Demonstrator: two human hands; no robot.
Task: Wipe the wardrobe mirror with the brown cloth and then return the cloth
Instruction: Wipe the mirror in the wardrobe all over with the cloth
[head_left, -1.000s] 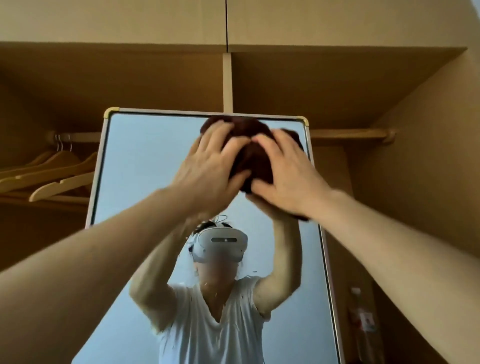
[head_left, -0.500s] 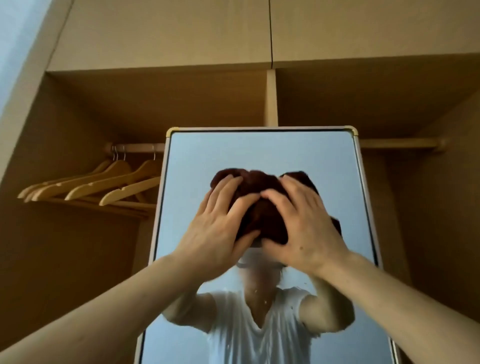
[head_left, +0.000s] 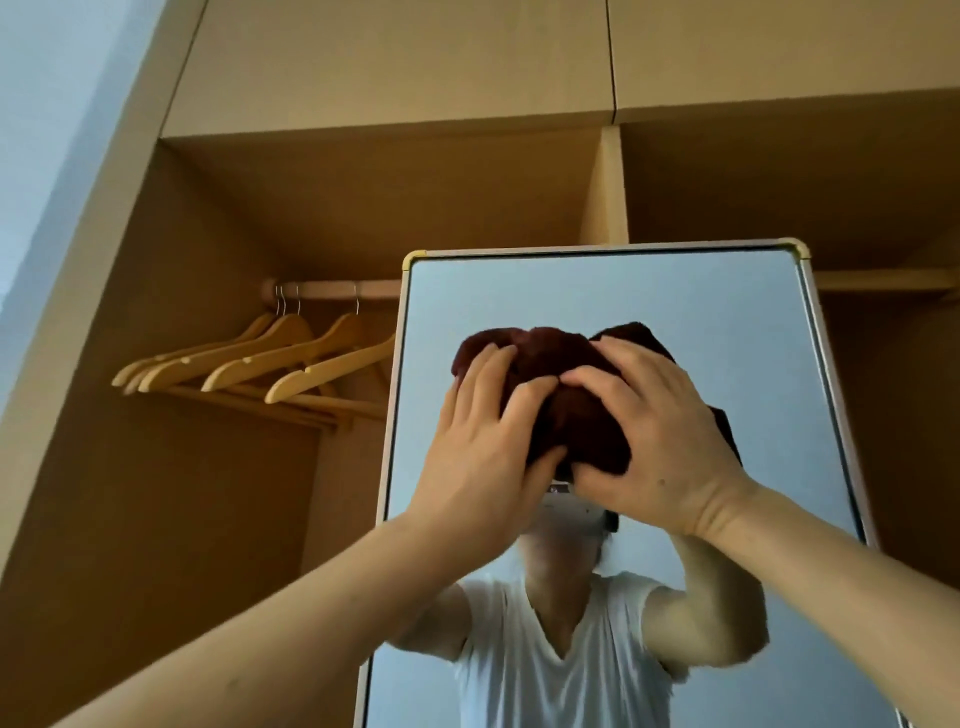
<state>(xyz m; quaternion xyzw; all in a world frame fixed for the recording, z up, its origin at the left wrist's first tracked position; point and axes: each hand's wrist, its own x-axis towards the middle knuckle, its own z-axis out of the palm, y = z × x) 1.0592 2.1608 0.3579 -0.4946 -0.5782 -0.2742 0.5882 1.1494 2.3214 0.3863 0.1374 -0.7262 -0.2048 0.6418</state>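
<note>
The brown cloth (head_left: 566, 410) sits bunched into a thick wad against the upper middle of the wardrobe mirror (head_left: 727, 322), below its top edge. Bunching it probably gives both palms something firm to press through. The left hand (head_left: 478, 467) and right hand (head_left: 660, 447) cover it side by side. Their fingers (head_left: 524, 400) curl over the wad and grip it, with cloth bulging above the fingertips. Wooden hangers (head_left: 291, 358) hang to the left.
</note>
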